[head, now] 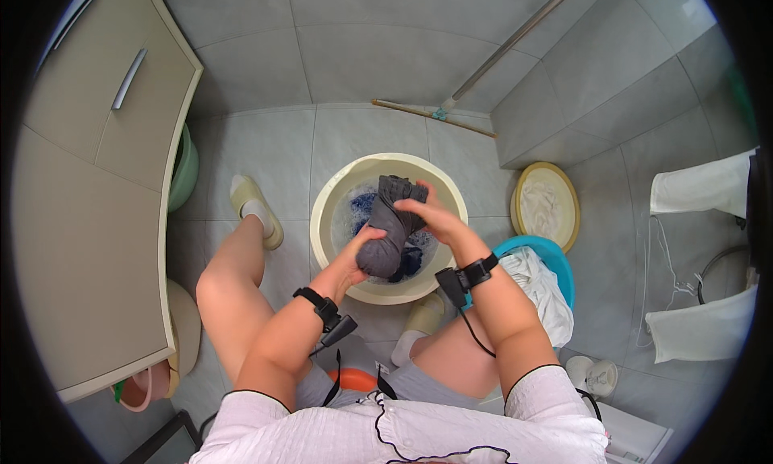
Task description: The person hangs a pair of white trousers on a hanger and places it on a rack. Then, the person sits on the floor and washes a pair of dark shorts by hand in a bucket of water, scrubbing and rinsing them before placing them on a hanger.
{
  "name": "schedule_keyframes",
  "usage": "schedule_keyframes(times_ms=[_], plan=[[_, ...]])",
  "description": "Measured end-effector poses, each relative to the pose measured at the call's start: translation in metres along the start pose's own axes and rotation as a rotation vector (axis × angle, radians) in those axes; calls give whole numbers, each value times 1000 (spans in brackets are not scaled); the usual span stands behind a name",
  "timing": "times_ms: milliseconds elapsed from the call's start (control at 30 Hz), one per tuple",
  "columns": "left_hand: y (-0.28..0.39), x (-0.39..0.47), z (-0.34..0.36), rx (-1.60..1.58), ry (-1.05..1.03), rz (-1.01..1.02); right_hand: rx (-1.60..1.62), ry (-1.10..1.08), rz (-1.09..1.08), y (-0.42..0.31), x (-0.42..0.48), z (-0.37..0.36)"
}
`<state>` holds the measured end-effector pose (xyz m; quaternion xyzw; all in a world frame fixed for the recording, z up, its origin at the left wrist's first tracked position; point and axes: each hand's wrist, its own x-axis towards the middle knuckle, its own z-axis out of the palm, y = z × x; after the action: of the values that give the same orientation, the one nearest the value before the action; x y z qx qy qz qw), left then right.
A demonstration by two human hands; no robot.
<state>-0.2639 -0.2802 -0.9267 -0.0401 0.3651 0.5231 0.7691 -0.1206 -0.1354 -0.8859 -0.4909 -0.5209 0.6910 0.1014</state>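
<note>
A bunched dark grey cloth (389, 231) is held between my two hands above a cream plastic basin (324, 240). My left hand (360, 257) grips its lower end, thumb on top. Around the upper end closes my right hand (432, 211), with its thumb across the cloth and the other fingers partly hidden behind it. Below, sudsy water in the basin holds dark blue fabric (410, 262), part of it under the surface. Each forearm wears a black strap with a small device.
A blue basin (564, 271) with white cloth stands at the right, beside a yellow-rimmed basin (575, 222). A floor squeegee (439, 114) leans on the back wall. Left is a beige cabinet (90, 222) with a green basin (186, 174) beneath. White cloths (700, 186) hang at right.
</note>
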Motion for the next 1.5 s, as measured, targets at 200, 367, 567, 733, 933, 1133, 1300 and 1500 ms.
schedule_keyframes(times_ms=[200,367,567,733,933,1133,1300,1500], plan=[[-8,-27,24,-706,-153,9,430,-319,-41,4,-3,-50],[-23,-40,40,-1033,-364,-83,786,-423,-30,72,15,-1],[-56,-48,33,-1274,-488,-169,822,-416,-245,36,8,20],[-52,-60,33,-1173,-504,-237,432,-478,-246,13,-2,-14],[16,-101,73,-580,-453,-206,628,-361,183,-3,-25,-1],[50,-77,65,190,-219,-323,566,-330,192,3,-20,4],[43,-54,51,560,-128,-230,307,-92,118,-12,-28,10],[10,-16,14,1026,30,35,-397,53,-343,8,-13,23]])
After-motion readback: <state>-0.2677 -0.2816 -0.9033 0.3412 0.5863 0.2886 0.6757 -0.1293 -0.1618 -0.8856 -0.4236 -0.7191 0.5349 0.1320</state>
